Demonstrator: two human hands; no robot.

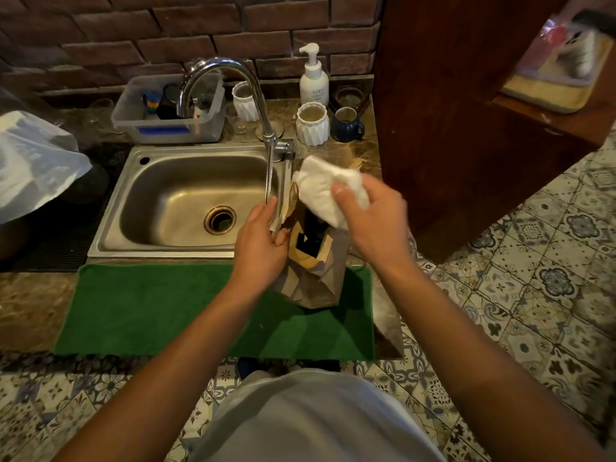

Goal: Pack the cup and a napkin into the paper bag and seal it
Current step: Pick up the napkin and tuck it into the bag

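Observation:
A brown paper bag (pixel 313 281) stands upright on a green towel (pixel 160 315) in front of the sink. Its mouth is open, and a dark object shows inside (pixel 313 235); I cannot tell whether it is the cup. My left hand (pixel 261 241) grips the bag's left rim and holds the mouth apart. My right hand (pixel 373 218) holds a white napkin (pixel 320 191) just above the open mouth, with the napkin's lower corner at the bag's right rim.
A steel sink (pixel 160 195) with a tall chrome tap (pixel 263 105) lies right behind the bag. Further back stand a plastic tub (pixel 166 128), two white ribbed pots (pixel 312 126), a soap pump bottle (pixel 313 78) and a dark blue mug (pixel 346 126). A wooden cabinet (pixel 450 128) rises at the right.

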